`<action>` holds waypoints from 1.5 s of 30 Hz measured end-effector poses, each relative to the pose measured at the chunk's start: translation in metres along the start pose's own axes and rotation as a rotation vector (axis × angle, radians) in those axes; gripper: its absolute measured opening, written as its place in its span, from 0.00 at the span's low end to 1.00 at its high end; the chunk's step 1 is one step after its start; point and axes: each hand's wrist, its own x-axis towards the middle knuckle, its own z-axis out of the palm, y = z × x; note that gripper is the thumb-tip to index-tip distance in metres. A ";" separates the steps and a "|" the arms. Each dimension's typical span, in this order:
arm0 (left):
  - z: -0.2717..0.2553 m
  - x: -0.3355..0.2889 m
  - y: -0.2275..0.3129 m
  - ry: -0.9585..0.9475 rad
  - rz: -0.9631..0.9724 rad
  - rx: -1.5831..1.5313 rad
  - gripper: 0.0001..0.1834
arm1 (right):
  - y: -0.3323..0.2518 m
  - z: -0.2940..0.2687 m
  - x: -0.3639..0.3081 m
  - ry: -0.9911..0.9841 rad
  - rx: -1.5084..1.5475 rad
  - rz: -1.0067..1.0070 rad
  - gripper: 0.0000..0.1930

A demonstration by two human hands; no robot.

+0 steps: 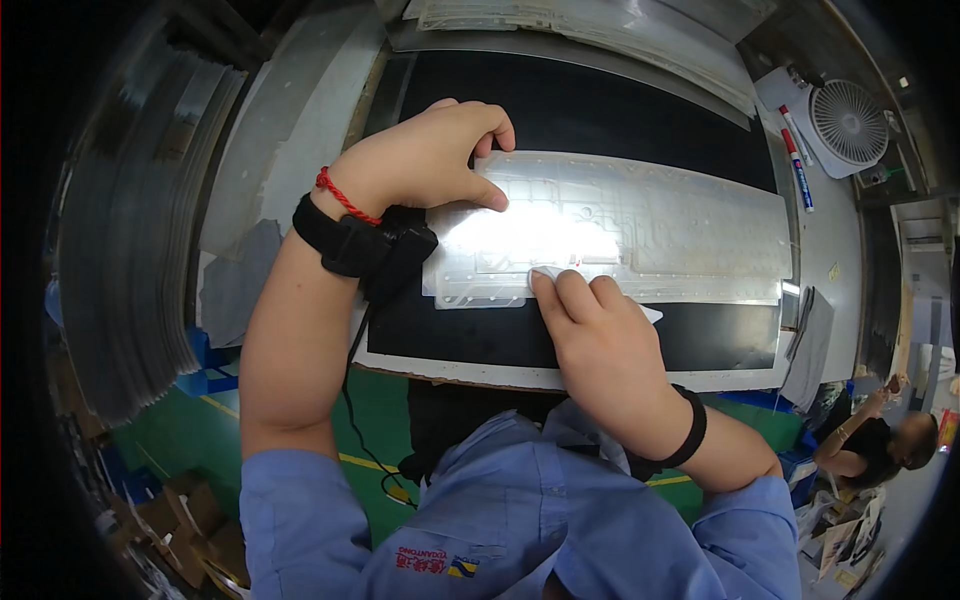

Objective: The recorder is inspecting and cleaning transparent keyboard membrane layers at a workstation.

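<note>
while the clear sheet [640,225] lies flat on the black mat [620,110] in the middle of the tabletop [830,240], we hold it down at its left end with our left hand [425,155], fingers curled and the thumb and fingertips pressing the sheet's far left corner. our right hand [600,345] sits at the near edge, fingers together and pinching a small white tab or cloth [545,272] against the sheet; we cannot tell which it is under the glare. to do this well, in our judgement, we should keep the left hand firm so the sheet does not slide on the mat, and work the right fingers slowly along the near edge with even pressure, watching the bright reflection for creases or trapped bubbles. a stack of similar sheets [600,25] lies at the far side, two markers [797,155] and a small fan [848,122] at the far right. another person [880,440] sits off to the near right.
</note>
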 end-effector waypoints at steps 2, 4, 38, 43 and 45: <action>-0.001 0.000 0.000 -0.002 0.000 0.001 0.27 | -0.003 0.002 0.002 0.022 -0.008 -0.007 0.25; -0.005 -0.003 0.000 -0.014 -0.007 0.027 0.27 | -0.006 0.004 0.004 0.038 0.010 -0.012 0.23; -0.001 0.004 -0.002 0.095 -0.054 -0.093 0.20 | 0.003 0.007 -0.009 0.122 0.189 0.046 0.25; -0.002 0.008 -0.006 0.119 -0.102 -0.169 0.14 | 0.004 0.010 -0.010 0.151 0.209 0.047 0.25; -0.001 0.010 -0.006 0.137 -0.125 -0.180 0.12 | 0.004 0.010 -0.010 0.154 0.226 0.052 0.25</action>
